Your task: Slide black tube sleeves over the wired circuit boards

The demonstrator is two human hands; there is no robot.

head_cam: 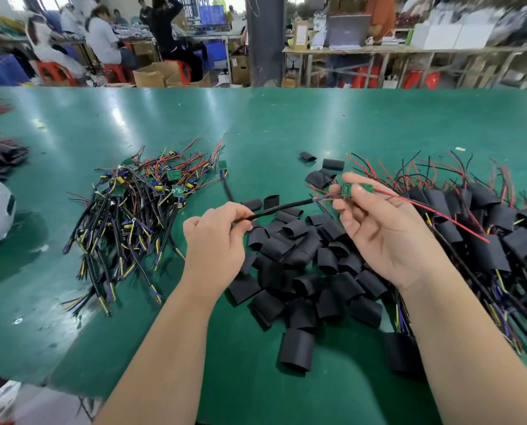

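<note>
Plainly, a small green rectangular circuit board is held up over the green-topped work table, pinched at one end between the thumb and curled fingers of the right hand. The thick black sheathed cable joined to it is pinched further back between thumb and forefinger of the left hand. A thin red wire is seen trailing from the board's other end away to the right. No sleeve is yet carried on this board. The loose heap of short black flattened tube sleeves is spread on the table just below and between the two hands. A tangle of bare wired boards is left well apart on the left, and a pile of sleeved assemblies is stacked on the right. The board is judged to be very light and stiff, with solder joints that could be strained if the wires are tugged, so it is best gripped by its edges or by the cable close behind it. The sleeves are judged soft, thin-walled and pressed flat. One would probably need to be squeezed at its creased sides to open the mouth before the limp red wire and then the board are fed through.
</note>
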